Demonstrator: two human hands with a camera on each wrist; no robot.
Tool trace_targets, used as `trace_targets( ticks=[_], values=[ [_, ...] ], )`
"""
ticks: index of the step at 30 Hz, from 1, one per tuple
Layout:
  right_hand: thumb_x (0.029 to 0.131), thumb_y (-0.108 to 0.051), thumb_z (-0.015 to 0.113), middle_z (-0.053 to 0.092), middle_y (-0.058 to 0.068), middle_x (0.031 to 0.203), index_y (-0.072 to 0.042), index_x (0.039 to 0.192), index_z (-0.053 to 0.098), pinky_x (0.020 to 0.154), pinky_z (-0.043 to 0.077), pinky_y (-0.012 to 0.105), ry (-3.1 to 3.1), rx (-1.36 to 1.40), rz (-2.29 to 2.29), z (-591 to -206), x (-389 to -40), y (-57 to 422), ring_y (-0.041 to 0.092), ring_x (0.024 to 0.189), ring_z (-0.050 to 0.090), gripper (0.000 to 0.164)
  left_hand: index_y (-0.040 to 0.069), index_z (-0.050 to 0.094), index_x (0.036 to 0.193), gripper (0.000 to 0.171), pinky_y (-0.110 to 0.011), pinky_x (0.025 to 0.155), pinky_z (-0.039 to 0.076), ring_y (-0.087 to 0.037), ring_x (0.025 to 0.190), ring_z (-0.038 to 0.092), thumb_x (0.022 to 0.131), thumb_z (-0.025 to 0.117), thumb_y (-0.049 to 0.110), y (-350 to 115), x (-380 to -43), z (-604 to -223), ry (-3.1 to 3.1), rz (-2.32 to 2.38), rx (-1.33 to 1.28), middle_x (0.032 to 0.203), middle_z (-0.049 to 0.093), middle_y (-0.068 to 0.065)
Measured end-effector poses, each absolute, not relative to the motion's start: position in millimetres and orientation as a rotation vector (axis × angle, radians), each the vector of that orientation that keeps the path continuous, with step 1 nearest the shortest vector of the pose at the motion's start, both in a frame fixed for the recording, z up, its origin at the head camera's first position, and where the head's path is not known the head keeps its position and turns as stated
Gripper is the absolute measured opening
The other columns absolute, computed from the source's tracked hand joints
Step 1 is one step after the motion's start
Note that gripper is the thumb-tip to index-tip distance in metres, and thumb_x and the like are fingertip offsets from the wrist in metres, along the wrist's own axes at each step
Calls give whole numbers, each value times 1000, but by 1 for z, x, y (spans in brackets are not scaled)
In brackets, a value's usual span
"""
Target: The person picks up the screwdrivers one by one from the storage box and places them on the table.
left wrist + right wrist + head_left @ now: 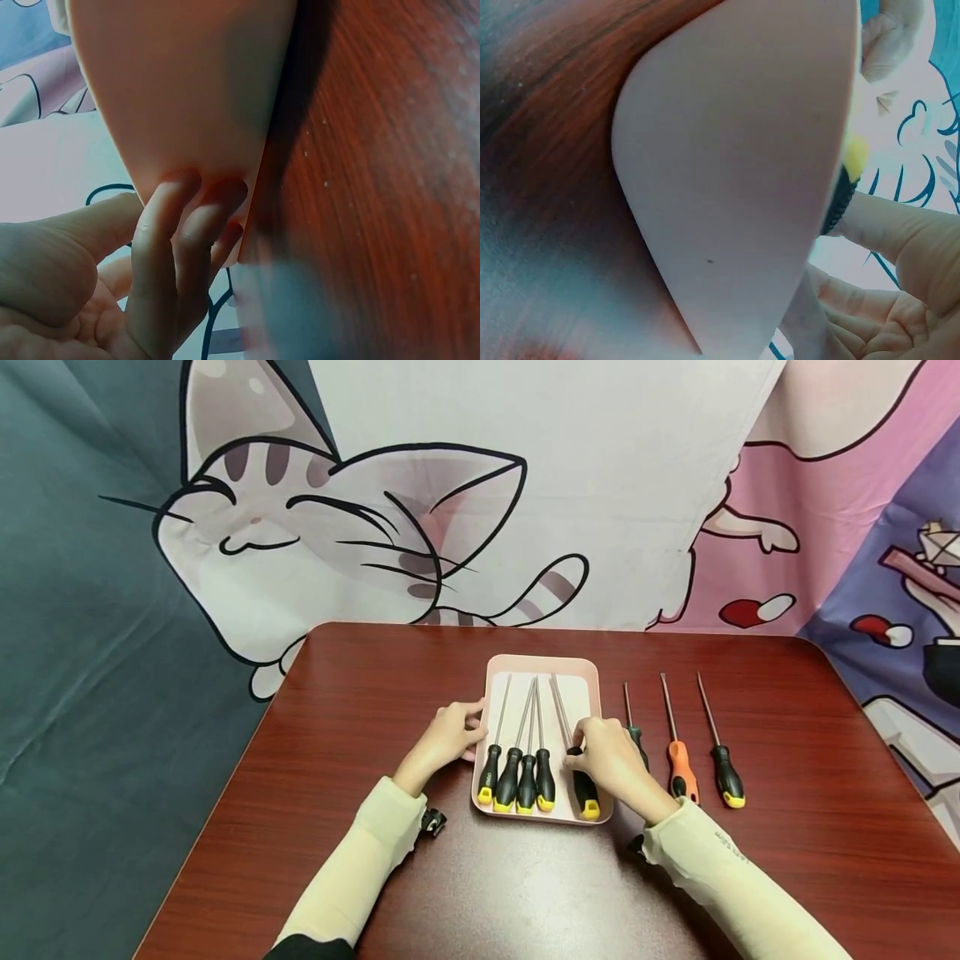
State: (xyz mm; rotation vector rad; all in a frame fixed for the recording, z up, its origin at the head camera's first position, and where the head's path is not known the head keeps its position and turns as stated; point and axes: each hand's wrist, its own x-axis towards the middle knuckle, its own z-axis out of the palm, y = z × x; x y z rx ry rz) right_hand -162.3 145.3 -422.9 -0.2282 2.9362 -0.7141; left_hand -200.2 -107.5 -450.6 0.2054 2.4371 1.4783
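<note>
A pale pink tray [543,666] holds several black-handled screwdrivers with yellow ends. Four lie side by side on its left, among them a leftmost screwdriver [490,772]. At the tray's left side, my left hand [444,735] grips the wall, its bent fingertips against the outer face in the left wrist view. My right hand [611,756] reaches over the right rim and pinches a black-and-yellow screwdriver [586,792] by its handle. In the right wrist view, that handle [841,196] shows just above the rim, beside a finger. The hand covers part of the handle.
Right of the tray, three screwdrivers lie on the brown table [540,893]: a dark green one [635,739], an orange one [681,768] and a black-and-yellow one [726,772]. A cartoon-print cloth [637,485] hangs behind the table's far edge.
</note>
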Motion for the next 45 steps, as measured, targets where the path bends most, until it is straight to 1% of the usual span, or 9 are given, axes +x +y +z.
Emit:
trace_targets(
  ticks=[7,14,19,26,31,35,39,45],
  values=[
    [78,-16,85,60,3,65,-5,84,66,46,46,31,2916,-227,-738,-415,-163,148,18,56,57,23,1,46,147,57,-29,54,61,-26,62,72,93,62,-4,-107,-202,-450,2446,1467,210,100,71,-20],
    [79,-15,83,63,2,64,-6,85,67,46,47,31,2890,-192,-767,-406,-164,152,17,57,60,20,2,45,148,58,-28,53,61,-25,61,71,93,63,-4,-107,-204,-449,2464,1441,217,97,71,-19],
    [78,-15,83,64,2,65,-7,84,67,45,48,31,2894,-210,-784,-401,-164,155,18,56,60,19,2,45,147,57,-28,53,61,-23,60,71,93,63,-4,-107,-205,-449,2465,1440,215,99,71,-19],
    [76,-16,84,66,2,69,-8,80,67,50,48,34,2932,-251,-780,-396,-165,163,20,63,61,20,1,45,147,56,-28,52,61,-24,60,71,94,63,-4,-107,-204,-449,2463,1437,222,100,71,-20],
    [76,-16,84,67,2,70,-8,80,66,52,49,35,2948,-268,-778,-393,-165,168,20,64,62,20,1,46,147,56,-29,53,61,-24,62,72,94,64,-4,-107,-204,-450,2441,1472,213,102,71,-22],
    [76,-15,85,67,3,73,-7,80,66,55,50,35,2960,-281,-793,-393,-165,173,20,67,63,21,1,46,147,56,-29,52,61,-24,60,72,94,64,-4,-107,-204,-451,2450,1467,214,102,71,-22],
    [76,-13,85,67,3,74,-6,80,66,55,51,33,2965,-279,-809,-394,-163,178,19,66,63,20,1,46,147,57,-29,52,60,-24,59,71,94,64,-3,-107,-203,-452,2458,1456,209,103,71,-22],
    [77,-12,83,67,5,75,-5,82,66,53,50,33,2965,-264,-816,-394,-161,185,19,65,62,19,1,46,147,56,-29,53,61,-25,61,72,94,64,-3,-107,-202,-453,2445,1472,205,104,71,-22]
  ],
)
